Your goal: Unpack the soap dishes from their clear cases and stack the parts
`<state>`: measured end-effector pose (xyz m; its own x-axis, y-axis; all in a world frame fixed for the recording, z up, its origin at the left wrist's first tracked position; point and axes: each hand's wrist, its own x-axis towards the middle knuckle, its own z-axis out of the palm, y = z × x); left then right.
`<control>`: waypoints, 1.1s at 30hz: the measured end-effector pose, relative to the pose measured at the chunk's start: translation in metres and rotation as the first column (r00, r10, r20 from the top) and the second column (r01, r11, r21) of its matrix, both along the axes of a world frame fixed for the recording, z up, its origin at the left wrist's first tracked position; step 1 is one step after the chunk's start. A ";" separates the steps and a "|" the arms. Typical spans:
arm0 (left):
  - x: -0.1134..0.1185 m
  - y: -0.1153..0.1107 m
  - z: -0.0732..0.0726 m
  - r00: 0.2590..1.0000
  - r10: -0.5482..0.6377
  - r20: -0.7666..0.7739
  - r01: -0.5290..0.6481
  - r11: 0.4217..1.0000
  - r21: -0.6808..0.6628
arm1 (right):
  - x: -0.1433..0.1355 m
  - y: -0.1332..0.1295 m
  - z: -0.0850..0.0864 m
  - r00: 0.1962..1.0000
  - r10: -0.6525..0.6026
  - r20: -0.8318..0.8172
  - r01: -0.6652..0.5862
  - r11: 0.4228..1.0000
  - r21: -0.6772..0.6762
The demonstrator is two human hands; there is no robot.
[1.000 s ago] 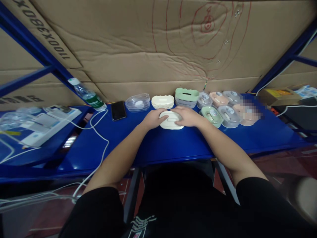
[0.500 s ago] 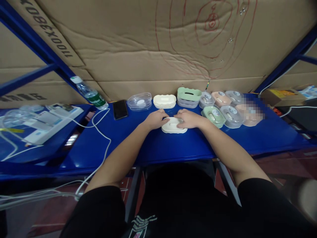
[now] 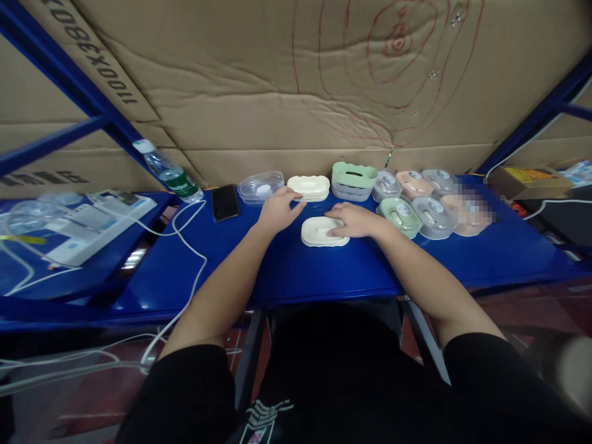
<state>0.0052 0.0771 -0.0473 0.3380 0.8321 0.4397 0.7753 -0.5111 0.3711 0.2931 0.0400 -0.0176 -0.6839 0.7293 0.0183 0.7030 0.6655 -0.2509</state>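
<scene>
A cream oval soap dish (image 3: 319, 233) lies on the blue table in front of me. My right hand (image 3: 354, 220) holds its right end, the thumb over the top and the fingers at the back edge, partly hiding that end. My left hand (image 3: 279, 211) is off the dish, thumb and fingers apart, holding nothing I can see. Its fingertips are close to the front of a stack of cream dishes (image 3: 309, 186); I cannot tell whether they touch. Just behind the left hand are the stacked clear lids (image 3: 254, 188).
A green dish (image 3: 355, 175) tops a grey stack at the back. Several lidded grey, pink and green soap dishes (image 3: 398, 216) fill the right side. A phone (image 3: 225, 203), a tilted water bottle (image 3: 171, 176) and a white cable (image 3: 198, 265) are on the left. Cardboard (image 3: 231, 123) stands behind.
My left hand has let go of the cream soap dish and moved up and left towards the stacked cream dishes and clear lids. My right hand stays on the dish.
</scene>
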 end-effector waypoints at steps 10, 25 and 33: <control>0.000 0.002 -0.007 0.988 -0.150 -0.041 0.147 0.986 -0.077 | 0.014 0.001 0.012 0.808 -0.469 -0.356 0.583 0.725 0.368; 0.012 -0.007 -0.004 0.951 -0.274 -0.142 0.250 0.954 -0.164 | 0.023 0.014 0.005 0.802 -0.487 -0.347 0.592 0.730 0.343; 0.009 -0.001 -0.009 0.965 -0.254 -0.059 0.258 0.964 0.071 | 0.025 0.010 0.011 0.729 -0.311 -0.610 0.634 0.644 0.428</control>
<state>0.0146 0.0762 -0.0558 0.5579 0.6793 0.4768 0.6309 -0.7204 0.2880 0.3184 0.0500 -0.0064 -0.0315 0.6698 0.7419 0.8686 0.3855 -0.3112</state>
